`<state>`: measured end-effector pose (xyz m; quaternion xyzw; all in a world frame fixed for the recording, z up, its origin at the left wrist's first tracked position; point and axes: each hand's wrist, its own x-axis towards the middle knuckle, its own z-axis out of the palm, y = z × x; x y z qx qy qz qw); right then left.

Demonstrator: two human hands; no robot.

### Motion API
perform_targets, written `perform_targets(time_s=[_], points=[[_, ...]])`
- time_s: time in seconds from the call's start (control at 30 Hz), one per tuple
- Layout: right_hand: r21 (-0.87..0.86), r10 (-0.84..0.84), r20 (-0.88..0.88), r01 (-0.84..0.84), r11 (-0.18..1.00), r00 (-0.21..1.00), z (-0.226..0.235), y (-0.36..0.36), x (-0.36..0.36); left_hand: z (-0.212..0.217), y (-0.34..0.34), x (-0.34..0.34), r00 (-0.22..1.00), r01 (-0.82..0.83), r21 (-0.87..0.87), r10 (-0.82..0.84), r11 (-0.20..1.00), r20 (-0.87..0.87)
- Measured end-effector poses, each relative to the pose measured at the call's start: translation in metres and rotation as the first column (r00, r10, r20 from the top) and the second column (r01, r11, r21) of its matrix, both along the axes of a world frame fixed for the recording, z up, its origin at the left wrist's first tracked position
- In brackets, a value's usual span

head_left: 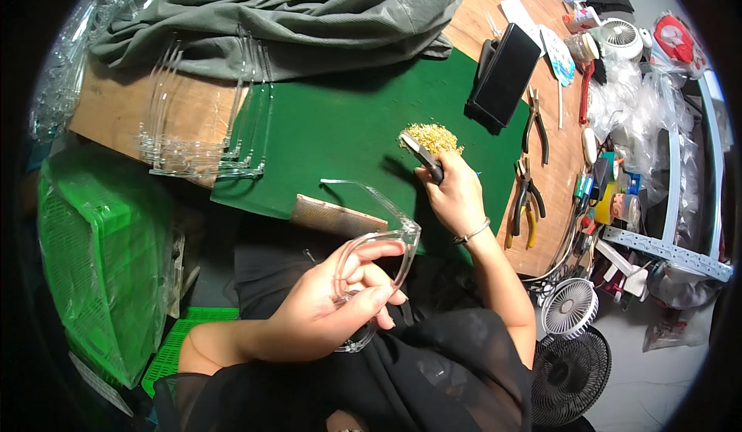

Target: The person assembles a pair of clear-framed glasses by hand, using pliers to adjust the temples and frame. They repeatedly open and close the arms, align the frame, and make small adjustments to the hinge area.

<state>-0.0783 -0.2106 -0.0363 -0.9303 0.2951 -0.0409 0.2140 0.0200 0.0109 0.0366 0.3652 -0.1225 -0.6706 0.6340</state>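
Observation:
My left hand (pixel 328 304) is closed around a clear plastic eyeglass frame (pixel 410 237), its fingers through the rim. One temple of the frame stretches up and left over the green mat (pixel 332 115). Further right, my right hand (pixel 457 192) grips a slim tool (pixel 423 155) with a dark handle and a pale, flat tip. That tip touches the left edge of a pile of tiny gold-coloured pieces (pixel 434 134). The exact kind of tool cannot be made out. A bracelet circles my right wrist. Below the mat's front edge, a mesh-patterned block (pixel 338 216) lies near the frame.
A row of clear eyeglass frames (pixel 205 158) stands at the left, before a grey cloth (pixel 294 26). Right of the mat lie a black phone (pixel 506 76) and pliers (pixel 527 200). A green crate (pixel 108 254) stands at the left, fans (pixel 570 308) at the lower right.

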Motion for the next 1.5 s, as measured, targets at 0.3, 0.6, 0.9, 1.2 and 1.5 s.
perform_targets(time_s=[0.3,0.6,0.9,1.2,1.5], points=[[0.398,0.026,0.619,-0.342,0.851,0.785,0.069,0.045,-0.008,0.003,-0.003,-0.006,0.995,-0.082,0.000,0.081,0.997,-0.055],[-0.062,0.314,0.777,-0.431,0.900,0.545,0.063,0.058,-0.007,0.001,0.000,-0.014,0.999,-0.029,-0.107,0.026,0.994,-0.034],[0.034,0.305,0.773,-0.516,0.856,0.557,0.056,0.054,-0.010,-0.001,0.003,-0.013,0.996,0.011,-0.060,-0.016,0.998,-0.092],[0.169,0.261,0.768,-0.578,0.798,0.585,0.060,0.049,-0.009,-0.001,0.003,-0.013,0.999,0.034,-0.098,-0.036,0.995,-0.019],[0.224,0.263,0.732,-0.587,0.778,0.628,0.064,0.048,-0.013,-0.003,0.002,-0.017,0.999,0.034,-0.090,-0.031,0.995,0.038]])
